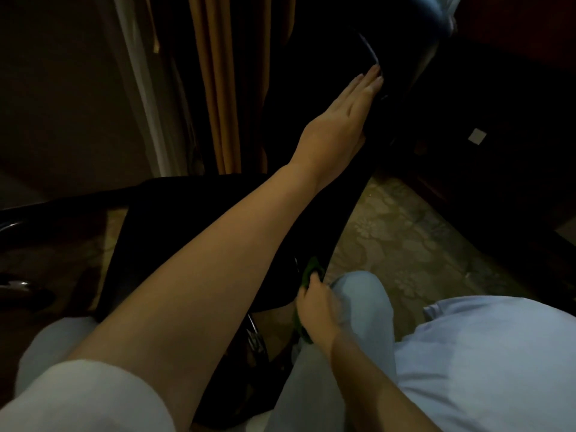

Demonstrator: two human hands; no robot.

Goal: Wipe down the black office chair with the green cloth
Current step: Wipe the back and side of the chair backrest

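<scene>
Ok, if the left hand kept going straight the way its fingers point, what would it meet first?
The chair: the left hand points up and right, fingers straight, tips at the chair's glossy edge. Going on, it would probably slide along that dark surface; depth is unclear in this dim view.

I can read no text, label, brand or number on anything in this dim view.

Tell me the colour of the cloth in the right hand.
Green, seen in the head view, where the right hand grips the cloth.
</scene>
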